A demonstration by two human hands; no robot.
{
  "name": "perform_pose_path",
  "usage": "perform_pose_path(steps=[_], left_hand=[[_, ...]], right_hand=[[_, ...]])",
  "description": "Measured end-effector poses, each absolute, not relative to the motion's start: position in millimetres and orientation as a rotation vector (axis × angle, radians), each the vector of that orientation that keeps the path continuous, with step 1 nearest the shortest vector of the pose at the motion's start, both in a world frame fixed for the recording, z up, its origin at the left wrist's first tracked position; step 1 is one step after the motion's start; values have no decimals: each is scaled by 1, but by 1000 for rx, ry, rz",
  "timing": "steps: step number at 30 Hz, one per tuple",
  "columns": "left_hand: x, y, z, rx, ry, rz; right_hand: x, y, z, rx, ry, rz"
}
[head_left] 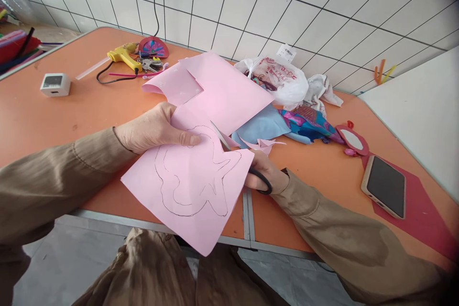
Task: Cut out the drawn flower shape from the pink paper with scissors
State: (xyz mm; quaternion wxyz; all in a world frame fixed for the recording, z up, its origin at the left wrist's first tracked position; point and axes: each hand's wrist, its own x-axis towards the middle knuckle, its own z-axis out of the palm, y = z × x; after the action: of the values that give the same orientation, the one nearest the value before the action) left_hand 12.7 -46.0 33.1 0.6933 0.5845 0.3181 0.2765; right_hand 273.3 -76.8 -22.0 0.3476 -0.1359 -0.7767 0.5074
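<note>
My left hand [152, 128] pinches the top left edge of a pink paper sheet [190, 186] with a pencilled outline drawn on it, held above the table's front edge. My right hand [260, 177] is partly hidden behind the sheet and grips black-handled scissors [263, 182]. The scissors' metal blade [220, 136] pokes up through the sheet near the drawn line.
On the orange table [71, 105] lie larger pink sheets [222, 91], blue paper [261, 126], a white plastic bag [279, 79], a colourful toy [308, 124], a small mirror [353, 139], a phone [384, 185] on red felt, a yellow glue gun [124, 56], keys [150, 63] and a white box [55, 84].
</note>
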Motion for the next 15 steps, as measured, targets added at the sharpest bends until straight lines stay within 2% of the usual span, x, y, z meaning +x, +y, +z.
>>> perform_pose_path(steps=[15], left_hand=[[14,-47,38,1272,777,599]], right_hand=[[275,-77,-23,-373,-2022,1328]])
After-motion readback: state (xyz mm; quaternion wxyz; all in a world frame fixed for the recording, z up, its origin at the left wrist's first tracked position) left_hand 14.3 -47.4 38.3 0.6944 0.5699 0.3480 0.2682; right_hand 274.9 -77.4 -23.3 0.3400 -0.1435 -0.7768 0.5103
